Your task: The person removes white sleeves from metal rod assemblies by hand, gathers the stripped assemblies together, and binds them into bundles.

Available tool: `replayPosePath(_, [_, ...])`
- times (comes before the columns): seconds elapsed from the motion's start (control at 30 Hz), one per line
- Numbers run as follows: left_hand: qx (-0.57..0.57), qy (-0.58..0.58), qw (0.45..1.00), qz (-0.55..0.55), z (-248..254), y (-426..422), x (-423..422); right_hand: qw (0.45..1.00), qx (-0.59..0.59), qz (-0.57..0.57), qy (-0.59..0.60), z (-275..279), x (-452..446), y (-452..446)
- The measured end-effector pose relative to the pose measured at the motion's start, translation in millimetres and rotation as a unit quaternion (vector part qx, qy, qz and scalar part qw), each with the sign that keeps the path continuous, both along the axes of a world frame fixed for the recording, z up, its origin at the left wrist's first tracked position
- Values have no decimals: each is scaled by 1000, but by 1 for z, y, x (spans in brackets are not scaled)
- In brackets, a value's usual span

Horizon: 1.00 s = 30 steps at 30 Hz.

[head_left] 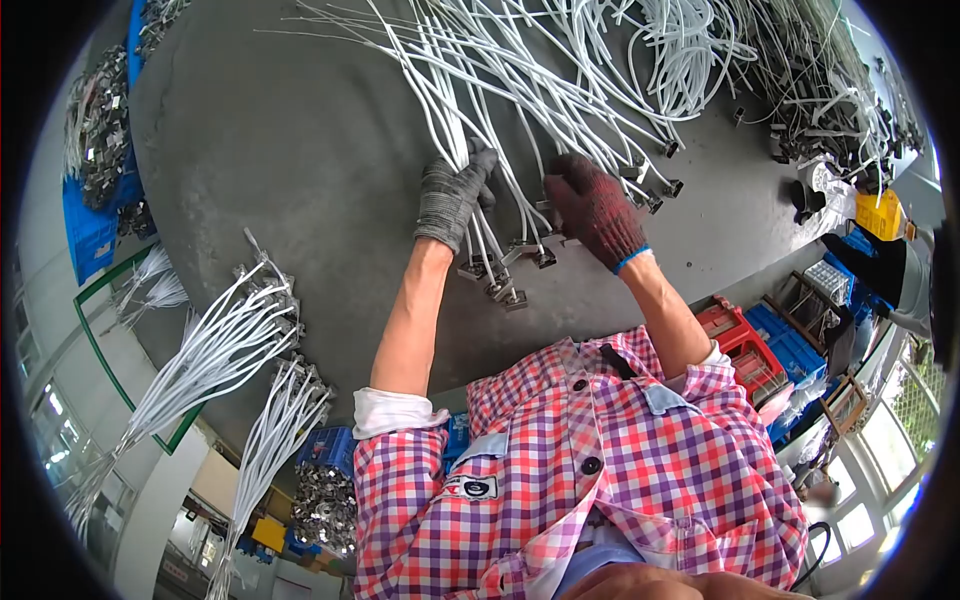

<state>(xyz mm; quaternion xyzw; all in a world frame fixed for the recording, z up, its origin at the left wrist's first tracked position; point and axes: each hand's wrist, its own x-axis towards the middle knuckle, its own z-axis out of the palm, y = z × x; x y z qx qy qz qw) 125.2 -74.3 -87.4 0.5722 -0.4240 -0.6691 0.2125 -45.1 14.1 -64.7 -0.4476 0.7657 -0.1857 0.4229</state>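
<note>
My left hand (452, 203), in a grey knitted glove, is closed round a bunch of white cables (446, 120). Below it, the ends of these cables carry small dark metal-and-black connectors (500, 285) just above or on the grey table. My right hand (598, 212), in a dark red and black glove, has its fingers curled at a white cable (535, 148) beside the bunch; its fingertips are partly hidden. More connector ends (655, 190) lie just right of that hand.
The dark grey table (270, 150) holds loose white cables (680, 50) at the back and a heap of cables with connectors (830, 120) at right. Cable bundles (210, 360) hang over the left edge. Blue crates (90, 230) and red crates (740, 345) stand around. Another person (910, 280) is at far right.
</note>
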Motion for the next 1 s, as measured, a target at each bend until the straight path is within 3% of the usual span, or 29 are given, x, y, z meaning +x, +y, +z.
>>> replayPosePath(0.07, [-6,27,1000,6,1,1,-2,995,-50,59,69,0,0,0])
replayPosePath(0.1, [-3,27,1000,8,-2,3,-2,995,-47,60,69,2,3,-4])
replayPosePath(0.17, [7,10,1000,6,-10,1,-5,971,16,115,207,4,7,-23])
replayPosePath(0.3, [-20,-21,1000,-6,-17,1,-9,971,44,128,196,-4,5,-39])
replayPosePath(0.33, [-17,-27,999,-5,-15,1,-10,968,-26,150,198,-11,2,-35])
replayPosePath(0.37, [-16,-26,1000,-5,-10,1,-7,968,-25,151,199,-9,-5,-30])
replayPosePath(0.43, [55,-67,994,-65,6,7,3,980,56,183,-62,15,-16,-25])
replayPosePath(0.47, [63,-69,994,-62,16,20,8,979,62,167,-101,32,-15,-9])
replayPosePath(0.5, [48,2,997,-62,7,37,23,968,149,126,-160,50,-10,-2])
replayPosePath(0.57, [113,-14,990,-85,17,59,32,938,260,74,-218,47,-1,26])
replayPosePath(0.63, [145,-2,986,-84,16,74,35,927,264,120,-239,34,9,55])
replayPosePath(0.67, [175,9,981,-83,18,82,38,932,183,122,-288,9,16,96])
replayPosePath(0.8, [162,46,985,-46,13,94,34,932,240,164,-216,45,28,109])
replayPosePath(0.87, [154,-17,984,-93,13,91,31,942,166,255,-144,42,26,114])
replayPosePath(0.9, [153,-16,983,-96,12,91,31,943,165,252,-142,47,25,114])
replayPosePath(0.97, [161,-48,982,-87,7,93,29,979,148,140,25,61,22,112])
replayPosePath(1.0, [148,-17,986,-73,6,95,28,989,95,103,43,57,18,120])
